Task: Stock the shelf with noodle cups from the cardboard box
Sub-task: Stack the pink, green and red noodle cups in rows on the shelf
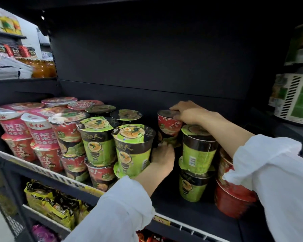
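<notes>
A red noodle cup (168,127) stands at the back of the dark shelf (196,212), on top of another cup. My right hand (187,112) grips its lid from above. My left hand (164,156) reaches into the gap and holds the cup under it at its side. Left of the gap, green noodle cups (133,147) are stacked two high. To the right stands a second green stack (198,151), partly behind my right forearm. The cardboard box is out of view.
Red and pink cups (42,135) fill the shelf's left end. A large red bowl stack (233,194) sits at the right front. Yellow noodle packs (49,201) lie on the shelf below. A white price rail (59,175) runs along the front edge.
</notes>
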Motion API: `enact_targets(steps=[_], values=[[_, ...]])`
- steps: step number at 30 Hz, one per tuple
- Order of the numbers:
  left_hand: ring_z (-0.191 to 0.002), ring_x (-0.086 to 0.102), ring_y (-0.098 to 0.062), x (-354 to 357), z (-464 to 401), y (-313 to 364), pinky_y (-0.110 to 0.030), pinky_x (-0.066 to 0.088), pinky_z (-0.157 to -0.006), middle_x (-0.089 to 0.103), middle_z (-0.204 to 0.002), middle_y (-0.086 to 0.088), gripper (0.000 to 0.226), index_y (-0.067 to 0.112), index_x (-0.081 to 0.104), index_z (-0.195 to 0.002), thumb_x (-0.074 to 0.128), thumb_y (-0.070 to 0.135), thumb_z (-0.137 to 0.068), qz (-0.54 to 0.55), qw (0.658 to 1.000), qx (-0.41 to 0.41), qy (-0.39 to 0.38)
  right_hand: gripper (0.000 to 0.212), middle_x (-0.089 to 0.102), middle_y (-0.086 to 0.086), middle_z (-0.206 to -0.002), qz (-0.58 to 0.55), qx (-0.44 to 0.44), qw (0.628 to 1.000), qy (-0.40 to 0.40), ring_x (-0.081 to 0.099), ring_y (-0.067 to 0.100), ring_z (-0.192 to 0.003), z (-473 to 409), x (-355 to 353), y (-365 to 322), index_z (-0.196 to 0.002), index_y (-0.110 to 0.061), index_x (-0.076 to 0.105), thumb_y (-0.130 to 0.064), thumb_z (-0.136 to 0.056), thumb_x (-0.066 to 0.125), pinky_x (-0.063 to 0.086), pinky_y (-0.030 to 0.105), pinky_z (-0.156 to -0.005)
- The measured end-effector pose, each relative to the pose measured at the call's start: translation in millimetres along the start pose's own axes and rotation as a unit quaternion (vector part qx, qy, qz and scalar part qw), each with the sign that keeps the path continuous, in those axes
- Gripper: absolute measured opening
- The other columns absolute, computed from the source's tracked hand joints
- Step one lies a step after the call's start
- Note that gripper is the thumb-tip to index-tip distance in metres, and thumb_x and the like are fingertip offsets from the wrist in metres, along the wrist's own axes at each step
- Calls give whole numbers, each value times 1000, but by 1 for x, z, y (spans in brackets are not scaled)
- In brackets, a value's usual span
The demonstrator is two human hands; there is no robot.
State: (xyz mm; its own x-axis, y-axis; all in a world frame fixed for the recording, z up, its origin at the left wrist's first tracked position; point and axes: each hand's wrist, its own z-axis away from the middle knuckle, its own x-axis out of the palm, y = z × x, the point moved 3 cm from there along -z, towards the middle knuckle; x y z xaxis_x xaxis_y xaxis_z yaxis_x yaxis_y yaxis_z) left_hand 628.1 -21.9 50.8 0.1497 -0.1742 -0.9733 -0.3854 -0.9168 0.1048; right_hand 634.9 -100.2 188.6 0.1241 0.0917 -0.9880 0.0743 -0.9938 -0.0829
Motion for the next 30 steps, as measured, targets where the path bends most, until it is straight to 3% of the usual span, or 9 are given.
enact_targets(steps=[3, 7, 10, 16, 21, 23, 26, 28, 30], values=[[-125, 44, -30, 4, -14, 0, -37, 38, -98, 47, -133, -14, 35, 5, 51, -127, 39, 3, -94, -49, 999, -14, -1, 38, 56, 8, -132, -5, -11, 1000, -12, 55, 27, -115, -16, 4, 4, -132, -19, 55, -25, -95, 49, 45, 38, -100], [-121, 51, -28, 4, -23, 0, -36, 39, -98, 53, -129, -12, 33, 6, 57, -122, 41, 2, -94, -93, 996, -1, 16, 48, 46, 6, -143, 5, -20, 999, -33, 47, 26, -127, -27, 13, 9, -140, -19, 46, -19, -93, 57, 38, 28, -98], [-121, 50, -28, 1, -29, 4, -38, 34, -101, 53, -130, -10, 32, 9, 57, -123, 42, 6, -95, -151, 988, 20, 26, 45, 54, 6, -137, -13, -30, 999, -33, 52, 24, -124, -29, 17, 13, -135, -17, 52, -14, -90, 61, 41, 34, -104], [-120, 51, -32, 5, -33, 9, -45, 29, -105, 49, -133, -11, 31, 9, 57, -124, 40, 10, -98, -230, 970, 78, 4, 40, 57, 9, -133, -7, -45, 999, -25, 56, 25, -119, -26, 17, 20, -129, -15, 58, -4, -91, 58, 44, 34, -102], [-111, 54, -32, 11, -8, 15, -50, 24, -110, 49, -128, -20, 36, 0, 48, -129, 37, 0, -95, -273, 953, 134, 1, 38, 61, 1, -129, -18, -50, 998, -27, 58, 18, -116, -11, 10, 15, -122, -17, 64, -5, -86, 65, 45, 25, -95], [-89, 63, -23, 9, 6, 17, -44, 40, -99, 62, -105, -14, 29, 5, 62, -113, 51, 5, -86, -296, 944, 144, 29, 32, 67, -2, -119, -31, -47, 998, -23, 61, 15, -107, -6, 6, 9, -114, -19, 69, -17, -83, 70, 47, 24, -86], [-41, 55, -11, 4, 17, 14, -32, 53, -67, 60, -53, -2, 23, 14, 71, -59, 82, 23, -41, -282, 952, 98, 72, 28, 69, -3, -98, -51, -43, 998, -19, 62, 15, -91, 1, 2, -1, -97, -19, 75, -41, -79, 72, 43, 25, -69], [-38, 54, -14, -1, 21, 15, -33, 53, -62, 58, -49, -2, 23, 11, 69, -52, 83, 20, -37, -266, 957, 89, 81, 30, 68, -1, -95, -37, -45, 998, -18, 61, 16, -86, 0, 4, -7, -93, -17, 73, -44, -79, 70, 42, 25, -64], [-54, 64, -19, -1, 22, 12, -36, 54, -70, 65, -62, -4, 13, 13, 73, -63, 78, 21, -54, -283, 954, 72, 65, 33, 69, 3, -97, -24, -38, 999, -16, 62, 19, -86, 0, 7, -10, -94, -13, 72, -43, -82, 68, 47, 29, -66]])
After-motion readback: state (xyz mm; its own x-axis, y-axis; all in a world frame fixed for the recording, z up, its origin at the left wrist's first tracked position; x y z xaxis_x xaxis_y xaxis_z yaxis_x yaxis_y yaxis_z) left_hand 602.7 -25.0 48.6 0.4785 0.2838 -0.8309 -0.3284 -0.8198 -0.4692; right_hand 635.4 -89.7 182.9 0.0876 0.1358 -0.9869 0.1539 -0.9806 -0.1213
